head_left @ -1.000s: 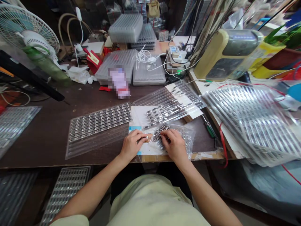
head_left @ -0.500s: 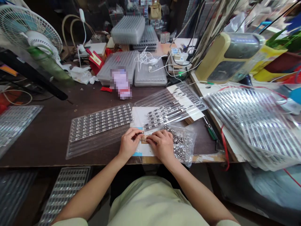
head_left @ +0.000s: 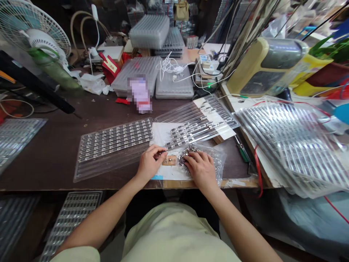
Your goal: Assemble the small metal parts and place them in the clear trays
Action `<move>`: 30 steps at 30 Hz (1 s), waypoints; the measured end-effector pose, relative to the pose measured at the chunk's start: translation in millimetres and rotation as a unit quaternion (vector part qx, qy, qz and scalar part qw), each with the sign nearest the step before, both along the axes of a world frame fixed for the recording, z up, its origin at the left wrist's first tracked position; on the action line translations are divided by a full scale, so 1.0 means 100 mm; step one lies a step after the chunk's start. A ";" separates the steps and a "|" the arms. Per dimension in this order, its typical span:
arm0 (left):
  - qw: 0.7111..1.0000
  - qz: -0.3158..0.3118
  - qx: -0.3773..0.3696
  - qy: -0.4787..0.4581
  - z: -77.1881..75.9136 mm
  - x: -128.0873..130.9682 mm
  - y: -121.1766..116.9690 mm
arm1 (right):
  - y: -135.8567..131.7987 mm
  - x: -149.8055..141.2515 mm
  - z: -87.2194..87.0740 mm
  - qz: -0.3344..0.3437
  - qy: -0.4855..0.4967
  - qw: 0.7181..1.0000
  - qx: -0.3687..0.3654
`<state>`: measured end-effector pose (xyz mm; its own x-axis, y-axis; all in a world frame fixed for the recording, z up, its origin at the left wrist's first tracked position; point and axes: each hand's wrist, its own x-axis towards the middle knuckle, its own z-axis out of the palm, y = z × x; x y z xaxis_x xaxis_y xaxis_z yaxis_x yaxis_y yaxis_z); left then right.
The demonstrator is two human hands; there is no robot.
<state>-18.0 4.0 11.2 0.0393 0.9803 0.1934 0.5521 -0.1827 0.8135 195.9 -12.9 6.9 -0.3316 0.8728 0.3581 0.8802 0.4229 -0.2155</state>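
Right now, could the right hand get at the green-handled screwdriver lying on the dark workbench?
Probably yes: only the clear plastic bag's edge separates the right hand from the green-handled screwdriver.

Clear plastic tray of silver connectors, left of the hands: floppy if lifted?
Probably fairly floppy: the clear plastic tray looks thin. Its long moulded ribs should stiffen it lengthwise. The rows of silver connectors could make it sag.

Loose silver fittings [head_left: 188, 154] are heaped in a clear bag [head_left: 220, 160], silver parts [head_left: 116, 136] are patterned in parallel rows on a clear tray [head_left: 94, 174], and a green handle is seen on the screwdriver [head_left: 243, 153].
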 end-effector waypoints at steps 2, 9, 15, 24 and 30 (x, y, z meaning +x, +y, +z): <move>1.000 -0.018 0.005 0.019 0.03 0.05 0.01 | -0.01 0.02 -0.02 -0.008 0.015 1.000 0.006; 0.989 -0.088 0.054 0.104 -0.02 0.19 -0.05 | 0.01 -0.02 -0.06 -0.031 0.094 0.994 0.038; 0.985 -0.097 0.073 0.124 -0.07 0.20 -0.05 | 0.02 -0.01 -0.08 -0.031 0.130 0.991 0.024; 0.987 -0.101 0.065 0.105 -0.08 0.22 -0.07 | 0.04 0.00 -0.06 -0.009 0.166 0.986 0.032; 0.993 -0.042 0.089 0.069 0.00 0.08 0.02 | 0.02 -0.10 0.01 -0.011 0.152 0.988 0.022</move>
<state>-10.5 6.0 11.2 0.1580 0.9229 0.3512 0.6329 -0.3677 0.6813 185.7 -11.4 8.0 -0.1837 0.8599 0.4762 0.7866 0.4191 -0.4535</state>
